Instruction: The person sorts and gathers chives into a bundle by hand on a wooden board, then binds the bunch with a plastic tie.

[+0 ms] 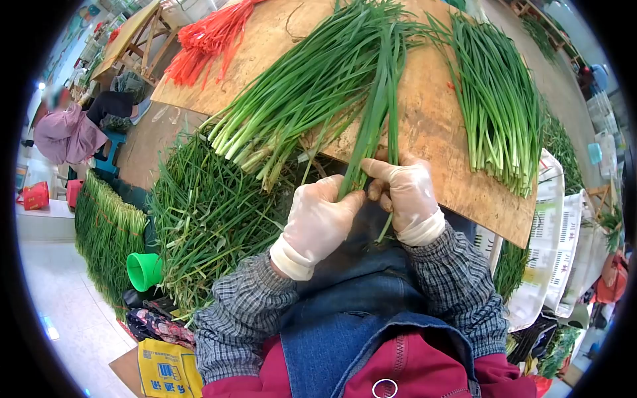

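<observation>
My left hand [320, 219], in a thin whitish glove, is closed round the lower ends of a small bunch of garlic chives [375, 123]. The leaves of that bunch stretch away from me over the table edge. Close beside it, my gloved right hand [406, 189] pinches a chive stalk [385, 227], whose end hangs below the fingers. A large loose pile of chives [292, 93] lies on the wooden table with its pale ends towards me. On the right of the table lies a second, neater pile of chives [497, 99].
Red ties [209, 43] lie at the table's [431, 126] far left. A heap of loose green leaves [206, 212] is at my left, with a green bucket [144, 270] beside it. White crates [551, 232] stand at the right. A person [70, 132] sits at the far left.
</observation>
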The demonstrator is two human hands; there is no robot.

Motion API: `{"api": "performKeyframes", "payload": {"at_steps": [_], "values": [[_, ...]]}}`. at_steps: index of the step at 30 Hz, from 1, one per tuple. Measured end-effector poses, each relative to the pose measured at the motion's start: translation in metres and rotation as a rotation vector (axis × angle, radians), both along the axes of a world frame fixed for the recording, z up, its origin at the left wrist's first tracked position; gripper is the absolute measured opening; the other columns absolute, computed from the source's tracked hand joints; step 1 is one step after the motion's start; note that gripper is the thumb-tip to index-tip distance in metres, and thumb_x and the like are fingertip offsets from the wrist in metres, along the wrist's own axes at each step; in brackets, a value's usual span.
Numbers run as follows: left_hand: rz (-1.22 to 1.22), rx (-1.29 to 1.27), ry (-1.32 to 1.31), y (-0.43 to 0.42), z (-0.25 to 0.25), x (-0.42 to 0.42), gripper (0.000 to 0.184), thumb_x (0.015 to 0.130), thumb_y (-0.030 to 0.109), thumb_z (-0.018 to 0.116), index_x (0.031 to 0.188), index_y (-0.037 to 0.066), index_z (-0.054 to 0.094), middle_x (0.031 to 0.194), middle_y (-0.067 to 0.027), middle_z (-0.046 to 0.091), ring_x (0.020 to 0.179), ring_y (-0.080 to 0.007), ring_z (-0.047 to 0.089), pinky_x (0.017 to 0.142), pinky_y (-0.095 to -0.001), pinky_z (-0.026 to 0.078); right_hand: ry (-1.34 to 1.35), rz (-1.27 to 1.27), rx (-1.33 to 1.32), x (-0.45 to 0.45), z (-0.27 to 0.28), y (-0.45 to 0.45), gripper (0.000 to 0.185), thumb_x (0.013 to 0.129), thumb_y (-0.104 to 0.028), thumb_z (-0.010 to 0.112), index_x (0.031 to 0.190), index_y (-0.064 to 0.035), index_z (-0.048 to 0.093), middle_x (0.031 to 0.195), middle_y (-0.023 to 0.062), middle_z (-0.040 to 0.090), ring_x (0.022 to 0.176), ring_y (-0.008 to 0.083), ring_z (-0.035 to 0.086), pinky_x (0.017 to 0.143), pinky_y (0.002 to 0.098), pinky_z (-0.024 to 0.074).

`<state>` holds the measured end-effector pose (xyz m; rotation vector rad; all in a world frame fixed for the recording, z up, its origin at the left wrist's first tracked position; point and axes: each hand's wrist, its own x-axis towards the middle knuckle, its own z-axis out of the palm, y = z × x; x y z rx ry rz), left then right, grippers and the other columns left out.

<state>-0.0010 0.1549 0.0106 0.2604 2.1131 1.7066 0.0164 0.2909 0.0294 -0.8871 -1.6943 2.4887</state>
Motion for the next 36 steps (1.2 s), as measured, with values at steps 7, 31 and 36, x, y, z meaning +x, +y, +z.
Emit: {"api": "performKeyframes", "payload": {"at_steps": [7,31,36], "values": [[0.2,-0.278,0.62,0.002,0.01,0.009,0.007,0.079,0.004,0.06,0.083,-0.001,0.06,0.065,-0.0135,0.057,0.056,-0.0227,0.054,0.056,-0.0303,0.043,-0.02,-0.114,0.026,-0.004,-0.007,-0.001,0.012,0.073,0.002,0.06,0.084,0.0035,0.057,0.064,0.0036,0.054,0.043,0.0068,0.045,0.033,0.0174,0.0288],[0.352,-0.752,0.562,-0.185,0.01,0.058,0.022,0.076,-0.001,0.06,0.098,0.002,0.06,0.102,-0.0116,0.059,0.097,-0.025,0.055,0.087,-0.0342,0.043,0.157,0.071,-0.675,0.005,-0.03,0.03,0.017,0.079,-0.003,0.052,0.094,0.0053,0.053,0.078,0.0114,0.058,0.061,0.0155,0.052,0.051,0.0276,0.0441],[0.181,-0.481,0.907,-0.071,0.016,0.022,0.012,0.076,0.001,0.062,0.089,0.001,0.061,0.084,-0.0127,0.063,0.071,-0.0227,0.062,0.064,-0.0297,0.05,0.119,-0.027,-0.69,0.014,-0.019,0.035,0.022,0.079,-0.011,0.05,0.096,0.0025,0.056,0.08,0.0109,0.061,0.073,0.0228,0.06,0.073,0.045,0.0513]]}}
